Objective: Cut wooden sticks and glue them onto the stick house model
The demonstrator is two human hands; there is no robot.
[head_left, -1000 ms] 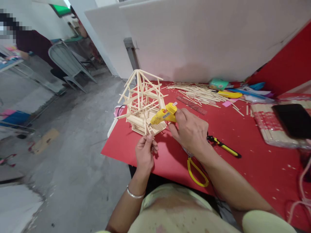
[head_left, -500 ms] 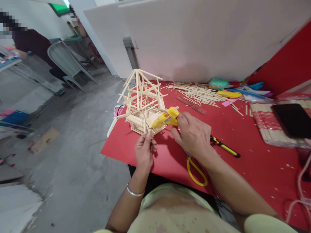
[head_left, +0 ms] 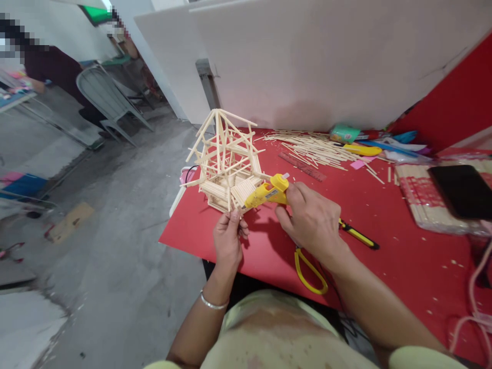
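A small house-like frame of thin wooden sticks [head_left: 219, 154], with a pointed roof, stands at the left end of the red table. My right hand [head_left: 313, 212] is wrapped round the grip of a yellow glue gun [head_left: 269, 192]. The gun's nozzle points down and left, close to my left fingertips at the front of the frame. My left hand [head_left: 228, 238] is closed in a pinch just below the frame's front post; whatever lies between the fingers is too small and hidden to name.
Yellow-handled scissors [head_left: 310, 271] and a yellow-black cutter [head_left: 359, 234] lie by my right arm. Farther back are a reddish ruler [head_left: 302, 165] and loose sticks [head_left: 315, 146]. A phone [head_left: 463, 189] rests on packed sticks [head_left: 417, 200]. A person [head_left: 54, 72] sits near a chair [head_left: 102, 95].
My right hand has drawn the glue gun slightly right and down, its nozzle a little farther from my left fingertips. My left hand and the stick frame stay in place.
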